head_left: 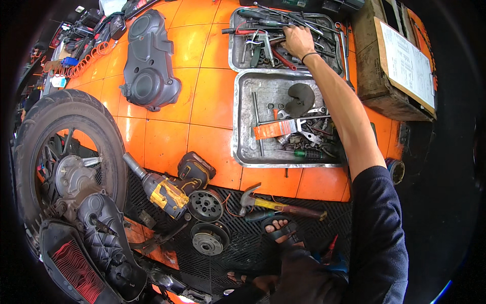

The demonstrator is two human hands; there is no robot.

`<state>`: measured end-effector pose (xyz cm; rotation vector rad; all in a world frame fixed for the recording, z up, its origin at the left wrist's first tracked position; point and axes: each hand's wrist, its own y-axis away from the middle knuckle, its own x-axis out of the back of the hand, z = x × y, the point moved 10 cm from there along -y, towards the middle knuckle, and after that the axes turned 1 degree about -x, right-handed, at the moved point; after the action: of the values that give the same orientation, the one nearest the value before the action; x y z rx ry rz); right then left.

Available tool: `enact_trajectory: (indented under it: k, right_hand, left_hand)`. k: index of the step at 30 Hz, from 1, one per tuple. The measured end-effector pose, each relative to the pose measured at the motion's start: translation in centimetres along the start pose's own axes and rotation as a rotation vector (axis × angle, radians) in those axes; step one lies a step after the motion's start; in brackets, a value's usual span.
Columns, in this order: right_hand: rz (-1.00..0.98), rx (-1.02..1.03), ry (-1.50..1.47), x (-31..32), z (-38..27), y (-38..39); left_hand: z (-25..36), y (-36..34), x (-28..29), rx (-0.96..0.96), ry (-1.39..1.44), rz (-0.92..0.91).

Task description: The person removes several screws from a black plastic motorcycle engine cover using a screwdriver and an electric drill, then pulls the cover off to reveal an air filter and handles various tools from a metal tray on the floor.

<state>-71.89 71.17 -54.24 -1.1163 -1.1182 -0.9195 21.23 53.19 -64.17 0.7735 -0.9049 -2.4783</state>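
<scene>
My right arm stretches up from the lower right to the far metal tray [234,58], which is heaped with tools. There my right hand [298,41] reaches down among the tools, its fingers bent and close together; what they grip, if anything, is hidden. Beside it lie a grey air blow gun [265,46], red-handled pliers [284,61], long bars and screwdrivers. Under my forearm, the nearer tray [245,147] holds a dark curved pad [300,99], a T-handle wrench [255,109], an orange packet [275,129], wrenches and a green-handled screwdriver [305,153]. My left hand is out of view.
A grey engine cover [147,63] lies on the orange tiles. At left are a wheel [109,119] and scooter engine parts [109,238]. A yellow impact wrench [167,195], clutch parts [208,239] and a hammer [273,204] lie nearer. A wooden box [367,61] with a clipboard [405,58] stands right.
</scene>
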Motion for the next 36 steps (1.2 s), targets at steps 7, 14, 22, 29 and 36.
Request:
enact_trajectory:
  k: [7, 14, 22, 29, 36]
  right_hand:
    - [-0.066, -0.395, -0.237, -0.3, 2.6, 0.4]
    - [0.230, -0.135, -0.281, 2.9, -0.7, 0.7]
    - [-0.055, 0.553, -0.028, 1.1, -4.4, 4.4]
    - [0.119, 0.364, -0.067, 3.2, 1.2, 3.2]
    - [-0.090, 0.485, -0.309, 1.8, -3.0, 5.9]
  left_hand:
    - [-0.2, -0.4, -1.0, -0.003, 0.003, -0.006]
    - [-0.3, -0.8, -1.4, -0.008, -0.011, -0.011]
    - [-1.7, -0.5, -1.3, 0.009, -0.109, 0.123]
    - [0.0, -0.1, 0.0, -0.021, -0.058, 0.065]
    - [0.1, -0.5, 0.0, -0.005, -0.050, 0.070]
